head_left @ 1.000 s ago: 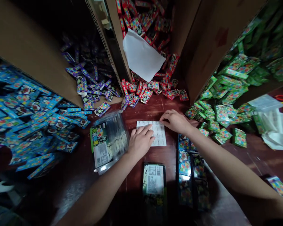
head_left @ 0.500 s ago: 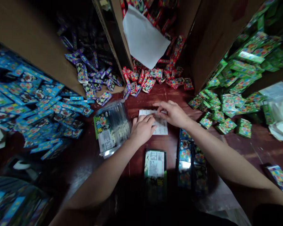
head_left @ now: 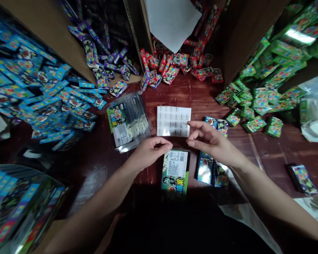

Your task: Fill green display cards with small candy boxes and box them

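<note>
A white sheet of round clear stickers (head_left: 173,121) lies on the dark red table. My left hand (head_left: 155,150) is closed, thumb against fingertips, at the top left corner of a flat green and black package (head_left: 175,169) with a white label; anything in the pinch is too small to make out. To the right, my right hand (head_left: 208,141) has its thumb and fingers apart at the sheet's lower right corner, and nothing shows between them. Small dark boxes (head_left: 205,169) lie partly under the right hand. Left of the sheet is a stack of clear-covered packages (head_left: 129,121).
Piles of small boxes surround the work spot: blue (head_left: 47,95), purple (head_left: 103,67), red (head_left: 172,68) and green (head_left: 275,88). Cardboard walls (head_left: 256,38) stand between them. A container of blue boxes (head_left: 13,204) is at lower left, and a lone box (head_left: 303,179) at right.
Both hands have moved back off the sticker sheet towards the body, uncovering it. The left hand has closed into a pinch near the package. The view has shifted slightly.
</note>
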`<state>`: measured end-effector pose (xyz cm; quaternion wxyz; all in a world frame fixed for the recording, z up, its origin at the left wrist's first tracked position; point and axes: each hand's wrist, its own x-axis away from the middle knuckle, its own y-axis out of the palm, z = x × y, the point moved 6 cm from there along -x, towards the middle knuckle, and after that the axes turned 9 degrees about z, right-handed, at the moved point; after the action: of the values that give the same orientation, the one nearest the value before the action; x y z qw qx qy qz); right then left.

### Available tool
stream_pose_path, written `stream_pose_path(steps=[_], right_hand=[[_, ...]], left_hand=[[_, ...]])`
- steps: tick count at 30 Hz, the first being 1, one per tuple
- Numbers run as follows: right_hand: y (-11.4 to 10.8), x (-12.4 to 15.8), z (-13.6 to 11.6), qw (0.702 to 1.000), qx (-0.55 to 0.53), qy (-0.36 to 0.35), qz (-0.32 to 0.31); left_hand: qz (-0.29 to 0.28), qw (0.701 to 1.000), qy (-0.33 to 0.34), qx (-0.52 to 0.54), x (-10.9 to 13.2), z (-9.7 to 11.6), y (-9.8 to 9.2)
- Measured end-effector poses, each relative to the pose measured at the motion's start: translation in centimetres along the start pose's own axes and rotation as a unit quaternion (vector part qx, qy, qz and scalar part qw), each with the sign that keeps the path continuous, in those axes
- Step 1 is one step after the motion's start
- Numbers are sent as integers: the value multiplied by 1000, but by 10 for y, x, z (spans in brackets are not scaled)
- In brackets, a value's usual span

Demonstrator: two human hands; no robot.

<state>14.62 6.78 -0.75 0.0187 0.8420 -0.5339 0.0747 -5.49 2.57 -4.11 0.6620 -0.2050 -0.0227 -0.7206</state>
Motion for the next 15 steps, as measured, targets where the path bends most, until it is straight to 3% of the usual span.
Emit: stream_pose_path(steps=[4, 7, 15], right_hand=[[4, 5, -12, 1000, -9, 0, 3], [3, 9, -15, 1000, 4, -15, 5], [1, 17, -19, 998, 22, -37, 40]], left_hand=[[14, 997, -33, 69, -1, 0, -3], [28, 998, 0, 51, 3, 6, -7], [-47, 993, 109, 14, 25, 34, -9]])
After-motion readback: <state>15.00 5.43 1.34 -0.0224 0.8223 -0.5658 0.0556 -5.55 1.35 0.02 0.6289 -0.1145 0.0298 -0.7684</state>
